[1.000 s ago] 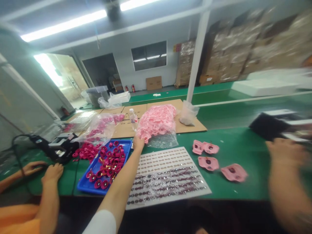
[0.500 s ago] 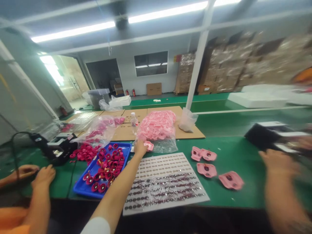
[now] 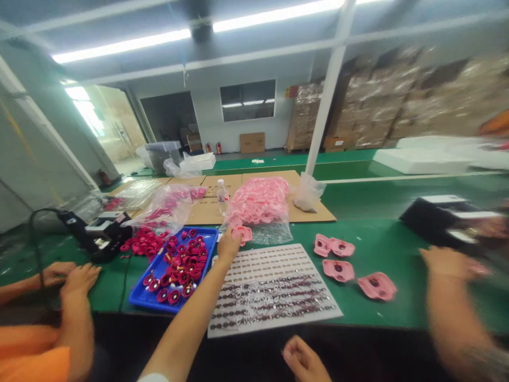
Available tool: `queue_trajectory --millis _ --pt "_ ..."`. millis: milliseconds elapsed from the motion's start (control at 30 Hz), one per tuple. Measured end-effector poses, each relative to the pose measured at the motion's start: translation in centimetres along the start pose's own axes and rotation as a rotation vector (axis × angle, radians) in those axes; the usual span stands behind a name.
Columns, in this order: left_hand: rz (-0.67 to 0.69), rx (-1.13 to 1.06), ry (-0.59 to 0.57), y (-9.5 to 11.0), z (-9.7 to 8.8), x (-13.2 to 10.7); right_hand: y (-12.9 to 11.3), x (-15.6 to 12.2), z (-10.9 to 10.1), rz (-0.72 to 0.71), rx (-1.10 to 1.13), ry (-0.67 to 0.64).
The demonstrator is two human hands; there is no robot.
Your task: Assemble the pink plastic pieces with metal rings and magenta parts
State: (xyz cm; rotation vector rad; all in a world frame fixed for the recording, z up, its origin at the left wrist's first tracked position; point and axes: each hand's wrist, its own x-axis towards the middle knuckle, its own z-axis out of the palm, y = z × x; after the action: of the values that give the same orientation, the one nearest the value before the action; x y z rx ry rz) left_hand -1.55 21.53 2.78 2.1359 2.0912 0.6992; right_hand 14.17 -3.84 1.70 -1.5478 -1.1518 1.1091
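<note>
My left hand reaches over the table and is closed on a pink plastic shell, right in front of a clear bag of similar pink parts. Low in the view, near the table's front edge, my right hand has its fingers curled in; whatever they may hold is hidden. Between my hands lies a white slotted board, its nearer rows filled with small dark parts on thin wires. Several pink shells with dark round pieces inside, such as one, rest right of the board.
A blue tray of dark-pink round parts stands left of my arm, beside a loose pile. A water bottle stands behind. Co-workers' hands are on both sides, near black machines.
My right hand has come into view at the bottom. My left hand stays by the bag, with the pink shell now showing a little more upright. The view has shifted slightly.
</note>
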Motion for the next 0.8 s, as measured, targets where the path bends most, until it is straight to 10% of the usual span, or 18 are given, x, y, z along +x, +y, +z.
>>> queue_trajectory --millis 67,233,433,800 --pt "0.011 0.016 -0.016 -0.3 -0.1 -0.5 0.3 1.2 1.1 -0.017 0.148 -0.096" --pt "0.059 0.057 -0.046 -0.3 -0.5 -1.3 -1.7 2.2 2.5 -0.093 0.207 0.152" --pt "0.023 0.055 -0.063 -0.1 -0.4 -1.4 -1.0 0.6 2.4 -0.054 0.199 -0.186" --pt "0.022 -0.192 -0.034 0.5 -3.5 -1.6 0.2 -0.5 0.6 -0.028 0.116 -0.208"
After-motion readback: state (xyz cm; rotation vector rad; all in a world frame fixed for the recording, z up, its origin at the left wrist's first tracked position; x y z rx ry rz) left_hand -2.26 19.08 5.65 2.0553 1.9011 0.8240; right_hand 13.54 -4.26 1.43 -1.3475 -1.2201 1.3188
